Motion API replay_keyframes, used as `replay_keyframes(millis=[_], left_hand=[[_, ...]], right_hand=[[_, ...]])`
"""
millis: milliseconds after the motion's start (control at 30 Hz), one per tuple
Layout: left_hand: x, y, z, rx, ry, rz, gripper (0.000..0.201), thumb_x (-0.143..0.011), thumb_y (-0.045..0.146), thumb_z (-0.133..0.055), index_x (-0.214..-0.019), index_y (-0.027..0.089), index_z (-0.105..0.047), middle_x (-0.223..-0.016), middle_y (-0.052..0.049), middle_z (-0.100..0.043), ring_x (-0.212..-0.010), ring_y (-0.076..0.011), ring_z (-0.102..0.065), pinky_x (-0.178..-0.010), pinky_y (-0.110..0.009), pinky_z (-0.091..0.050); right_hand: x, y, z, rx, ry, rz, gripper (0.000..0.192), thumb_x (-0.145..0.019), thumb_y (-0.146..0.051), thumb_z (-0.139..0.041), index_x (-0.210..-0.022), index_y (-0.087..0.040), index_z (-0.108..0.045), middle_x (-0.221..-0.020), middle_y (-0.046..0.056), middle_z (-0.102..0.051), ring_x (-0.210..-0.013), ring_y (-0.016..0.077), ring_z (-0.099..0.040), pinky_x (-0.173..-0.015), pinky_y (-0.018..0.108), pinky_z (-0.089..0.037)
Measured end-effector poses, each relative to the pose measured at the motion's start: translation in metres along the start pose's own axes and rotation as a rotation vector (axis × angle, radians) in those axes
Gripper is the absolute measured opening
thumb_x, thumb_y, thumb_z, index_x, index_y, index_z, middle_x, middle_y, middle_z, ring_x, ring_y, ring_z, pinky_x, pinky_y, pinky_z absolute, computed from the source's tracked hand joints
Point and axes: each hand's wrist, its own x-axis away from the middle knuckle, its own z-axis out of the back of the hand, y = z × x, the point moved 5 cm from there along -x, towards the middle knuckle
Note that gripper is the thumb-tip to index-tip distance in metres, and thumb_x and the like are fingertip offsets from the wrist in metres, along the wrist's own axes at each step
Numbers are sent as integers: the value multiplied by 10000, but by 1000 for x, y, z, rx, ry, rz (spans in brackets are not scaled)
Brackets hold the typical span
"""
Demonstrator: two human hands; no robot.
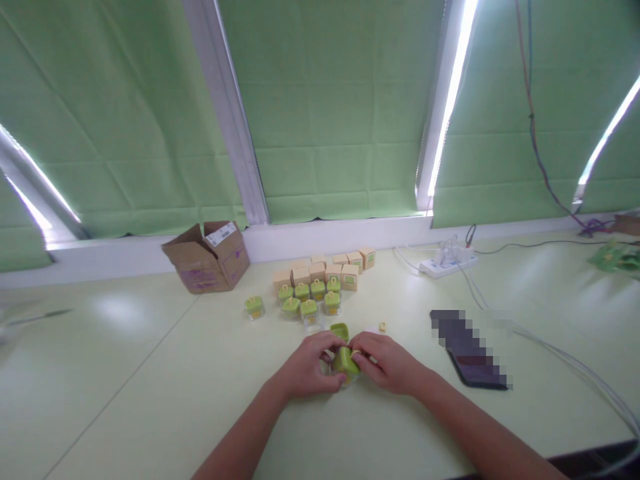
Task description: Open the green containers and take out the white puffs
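- Near the table's front edge, left hand point(306, 367) and right hand point(387, 363) meet, both clamped on a small green-lidded jar point(345, 363), steadying it from either side.
- Behind, matching jars point(310, 299) and tan boxes point(325, 270) stand grouped within reach.

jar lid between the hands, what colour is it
Green, on the jar lid held by both hands; the head view shows it.

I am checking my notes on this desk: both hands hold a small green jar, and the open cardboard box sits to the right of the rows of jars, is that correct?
Not quite. In the head view the open cardboard box sits to the left of the rows of jars, not the right. The rest stands: the left hand and right hand both hold the small green jar.
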Motion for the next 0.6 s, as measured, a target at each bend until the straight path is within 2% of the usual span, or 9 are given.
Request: replay_keyframes(millis=[600], left_hand=[[-1,-1,2,-14,-6,-13,420,-584,159,-661,-997,204,-601,-908,-18,-594,-803,-153,-556,-688,-236,-497]], right_hand=[[1,3,-7,45,-15,-2,126,-922,-195,-371,-937,-186,-495,-911,75,-596,-835,179,-543,-761,307,-439]])
